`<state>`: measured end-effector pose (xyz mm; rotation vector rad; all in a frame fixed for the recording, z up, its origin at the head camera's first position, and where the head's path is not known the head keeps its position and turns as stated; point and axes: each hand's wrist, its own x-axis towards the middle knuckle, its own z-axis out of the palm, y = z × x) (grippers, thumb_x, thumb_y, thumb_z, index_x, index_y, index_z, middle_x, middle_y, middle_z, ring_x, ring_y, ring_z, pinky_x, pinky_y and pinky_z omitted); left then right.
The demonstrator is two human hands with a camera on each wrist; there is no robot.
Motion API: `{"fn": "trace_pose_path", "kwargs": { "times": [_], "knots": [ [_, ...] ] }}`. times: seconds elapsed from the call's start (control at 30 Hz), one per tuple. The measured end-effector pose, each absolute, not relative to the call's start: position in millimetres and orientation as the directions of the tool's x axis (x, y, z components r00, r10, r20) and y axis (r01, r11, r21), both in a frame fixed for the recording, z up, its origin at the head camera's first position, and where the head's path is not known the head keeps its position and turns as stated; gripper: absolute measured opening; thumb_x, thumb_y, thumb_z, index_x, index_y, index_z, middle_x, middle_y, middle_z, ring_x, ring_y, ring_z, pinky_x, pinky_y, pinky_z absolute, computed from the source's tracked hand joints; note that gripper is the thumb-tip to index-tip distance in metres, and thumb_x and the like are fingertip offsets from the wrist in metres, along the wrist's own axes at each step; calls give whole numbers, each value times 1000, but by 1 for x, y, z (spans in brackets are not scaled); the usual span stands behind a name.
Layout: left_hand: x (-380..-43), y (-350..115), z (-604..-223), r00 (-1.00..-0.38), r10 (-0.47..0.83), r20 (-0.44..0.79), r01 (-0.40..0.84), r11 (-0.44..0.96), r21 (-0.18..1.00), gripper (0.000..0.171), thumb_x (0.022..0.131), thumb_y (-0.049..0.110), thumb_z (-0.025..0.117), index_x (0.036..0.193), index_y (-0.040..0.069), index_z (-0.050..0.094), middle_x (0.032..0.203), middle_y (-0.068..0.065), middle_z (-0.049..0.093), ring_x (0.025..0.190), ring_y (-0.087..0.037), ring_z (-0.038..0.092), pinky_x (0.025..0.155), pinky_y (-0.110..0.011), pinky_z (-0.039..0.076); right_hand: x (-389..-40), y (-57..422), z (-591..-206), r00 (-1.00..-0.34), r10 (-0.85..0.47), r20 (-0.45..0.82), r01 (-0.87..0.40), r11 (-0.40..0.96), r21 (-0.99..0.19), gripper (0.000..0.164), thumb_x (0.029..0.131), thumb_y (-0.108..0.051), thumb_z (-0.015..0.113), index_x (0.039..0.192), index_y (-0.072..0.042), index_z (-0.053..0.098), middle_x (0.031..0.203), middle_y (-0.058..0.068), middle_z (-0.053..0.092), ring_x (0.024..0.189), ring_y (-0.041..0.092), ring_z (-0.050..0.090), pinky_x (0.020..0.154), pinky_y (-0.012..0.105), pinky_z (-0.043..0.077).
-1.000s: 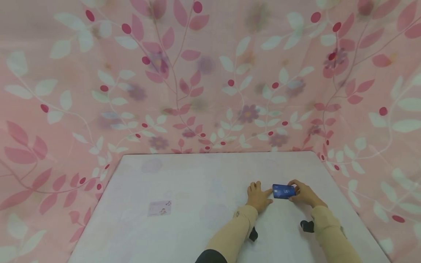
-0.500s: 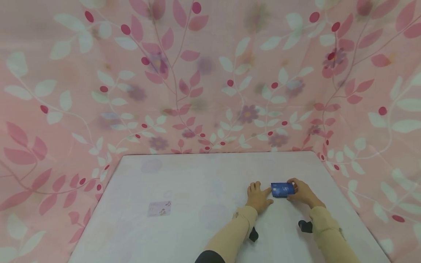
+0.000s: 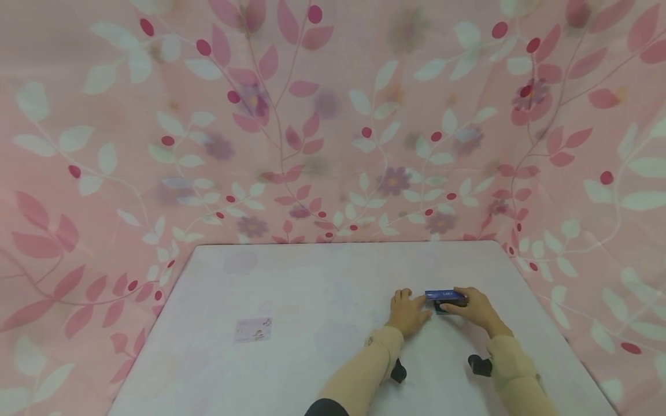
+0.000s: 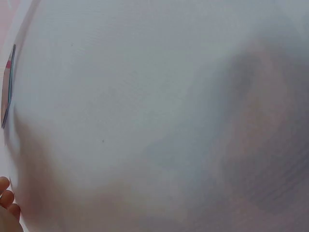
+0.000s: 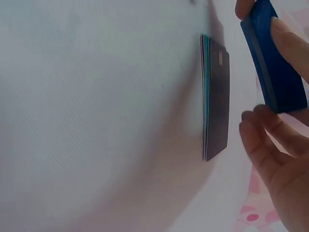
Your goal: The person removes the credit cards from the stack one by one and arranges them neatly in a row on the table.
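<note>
My right hand (image 3: 476, 309) holds a blue card (image 3: 440, 295) between thumb and fingers, tilted up above the table. In the right wrist view the blue card (image 5: 277, 67) shows a lighter strip along one long edge. Under it lies a small stack of cards (image 5: 218, 99) with a dark top and a teal layer at the side. My left hand (image 3: 407, 315) rests on the table just left of these cards, fingers spread. Its fingertips reach close to the card's left end; contact is hard to tell. In the left wrist view the stack (image 4: 8, 87) shows edge-on.
A pale lilac card (image 3: 252, 330) with a small print lies flat on the left of the white-covered table (image 3: 312, 271). Pink cloth with leaf patterns (image 3: 333, 115) surrounds the table at the back and sides.
The right hand has shifted slightly left and tilted the blue card up, so its printed face is foreshortened and the dark stack below now shows. The left hand stays almost in place.
</note>
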<state>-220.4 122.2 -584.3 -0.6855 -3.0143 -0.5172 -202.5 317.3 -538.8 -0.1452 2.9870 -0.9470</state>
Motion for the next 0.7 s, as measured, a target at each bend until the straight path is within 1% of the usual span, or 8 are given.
{"fn": "trace_pose_path", "kwargs": {
  "times": [0.1,0.23,0.33,0.47,0.5,0.57,0.63,0.7],
  "knots": [
    [-220,118,-581,-897,425,121,440,838,321,44,91,51,51,127,27,59,124,-3,51,114,-18,42,96,-31,38,-198,311,-542,-997,-30,64,-64,781,-621,61,85,-33,68,119,16,54,112,35,57,96,41,60,82,51,48],
    [-222,112,-581,-889,427,166,458,810,367,45,91,49,53,124,20,62,119,-2,56,109,-18,47,93,-29,40,-193,303,-547,-994,59,97,-28,701,-713,50,92,-29,59,119,13,56,114,32,59,102,42,60,87,51,47],
    [-224,107,-580,-885,427,188,463,759,458,44,90,46,57,120,14,65,114,-2,62,107,-18,51,93,-28,41,-189,297,-549,-992,105,74,11,640,-768,46,94,-26,58,121,11,56,117,31,58,108,43,57,93,51,43],
    [-226,99,-575,-892,407,196,433,648,626,40,85,35,68,111,5,68,103,-5,67,97,-16,58,87,-24,45,-184,291,-550,-987,163,1,92,561,-823,46,92,-22,60,125,9,53,126,30,52,118,44,49,99,48,39],
    [-227,97,-574,-895,403,192,421,616,666,39,83,32,72,110,3,69,100,-5,68,94,-15,59,84,-22,45,-182,289,-550,-985,173,-19,112,549,-828,47,92,-23,61,126,8,53,127,30,51,119,43,48,99,45,40],
    [-229,93,-573,-897,403,182,403,575,712,41,78,28,76,110,3,68,95,-3,68,87,-12,59,77,-19,46,-180,285,-550,-980,191,-54,147,519,-842,49,91,-24,62,128,7,52,129,30,50,121,42,47,95,33,43],
    [-230,89,-572,-893,410,183,400,542,739,45,74,24,80,111,2,68,90,-2,67,80,-9,58,71,-16,45,-178,281,-550,-976,204,-77,169,487,-857,50,91,-25,62,129,6,51,129,31,50,119,40,48,87,20,43],
    [-231,84,-569,-890,415,191,404,518,754,49,71,21,83,113,2,67,88,-2,67,78,-7,57,69,-14,44,-176,276,-551,-974,213,-82,175,469,-866,50,91,-24,63,129,5,51,129,31,50,117,38,49,79,11,40]
  ]
}}
